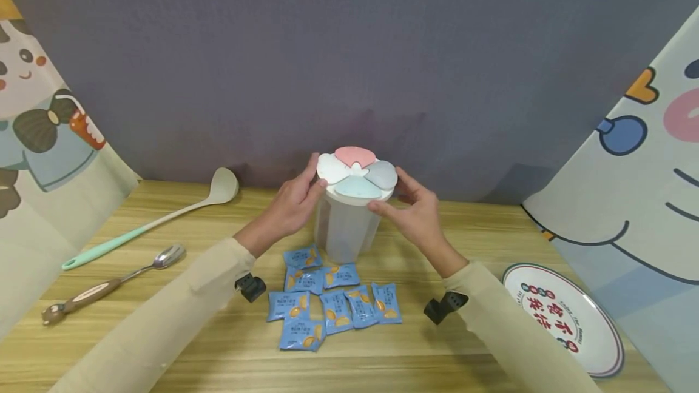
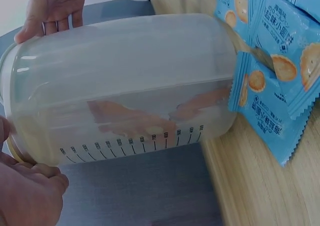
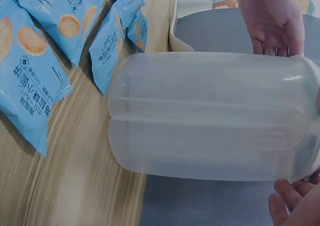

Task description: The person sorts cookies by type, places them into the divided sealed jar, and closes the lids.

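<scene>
A tall translucent storage canister (image 1: 346, 228) with measuring marks along one side stands upright near the grey backdrop. On top sits its lid (image 1: 357, 187), with pink, white, grey and pale blue petals. The left hand (image 1: 297, 202) grips the lid at its left edge, thumb on the near side. At the right edge the right hand (image 1: 417, 211) holds it, thumb across the front rim. Both hands also show in the left wrist view, either side of the canister (image 2: 125, 70) top. Right in front lie several blue biscuit packets (image 1: 333, 305); no contents show through the wall (image 3: 200, 116).
To the left are a ladle (image 1: 164, 220) with a mint handle and a slotted serving fork (image 1: 114, 284) with a brown bear handle. An oval white plate (image 1: 595, 344) with red lettering lies at the right. The grey backdrop (image 1: 349, 65) rises behind the canister.
</scene>
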### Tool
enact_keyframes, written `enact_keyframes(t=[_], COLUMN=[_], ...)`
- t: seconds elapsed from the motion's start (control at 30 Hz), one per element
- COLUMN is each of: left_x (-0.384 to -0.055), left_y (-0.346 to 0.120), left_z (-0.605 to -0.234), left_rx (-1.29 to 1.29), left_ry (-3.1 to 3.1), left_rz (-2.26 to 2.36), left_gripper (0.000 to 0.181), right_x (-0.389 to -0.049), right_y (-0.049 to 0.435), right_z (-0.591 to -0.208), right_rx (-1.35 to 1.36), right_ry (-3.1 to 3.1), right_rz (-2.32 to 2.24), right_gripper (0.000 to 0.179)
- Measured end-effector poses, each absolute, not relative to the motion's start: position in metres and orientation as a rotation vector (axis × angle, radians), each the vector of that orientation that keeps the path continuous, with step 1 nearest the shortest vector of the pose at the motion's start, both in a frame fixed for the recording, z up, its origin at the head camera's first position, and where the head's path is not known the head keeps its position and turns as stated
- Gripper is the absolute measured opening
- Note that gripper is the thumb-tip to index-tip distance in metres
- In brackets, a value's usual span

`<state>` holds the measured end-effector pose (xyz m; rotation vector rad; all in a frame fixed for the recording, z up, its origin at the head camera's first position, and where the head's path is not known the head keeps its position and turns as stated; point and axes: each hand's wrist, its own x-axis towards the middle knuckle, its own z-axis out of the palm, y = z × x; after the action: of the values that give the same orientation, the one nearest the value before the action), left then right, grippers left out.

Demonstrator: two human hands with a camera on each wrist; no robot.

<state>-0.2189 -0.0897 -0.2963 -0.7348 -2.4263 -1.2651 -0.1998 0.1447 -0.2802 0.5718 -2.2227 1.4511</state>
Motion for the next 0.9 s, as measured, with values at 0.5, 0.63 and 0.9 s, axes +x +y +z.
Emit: enact_keyframes(t=[0.5,0.63,0.9], left_x=[-0.217,-0.223,-0.237], left_y=[-0.092,-0.098,-0.103], left_z=[-0.293,-0.287,-0.289], left_rx=[-0.709,-0.789,-0.994], left_ry=[-2.409,-2.316,-2.239], left_rz=[-1.226,-1.178,-1.094], left_gripper=[0.058,0.052,0.042], right_x=[-0.205,-0.212,-0.237], right_y=[0.153,0.164,0.174], right_z=[-0.28,-0.275,-0.28], right_rx=[0.693,0.854,1.2], right_ry=[-2.22,-2.087,-1.92], right_rz=[1.459,1.354,1.271], right_gripper=[0.07,0.06,0.036])
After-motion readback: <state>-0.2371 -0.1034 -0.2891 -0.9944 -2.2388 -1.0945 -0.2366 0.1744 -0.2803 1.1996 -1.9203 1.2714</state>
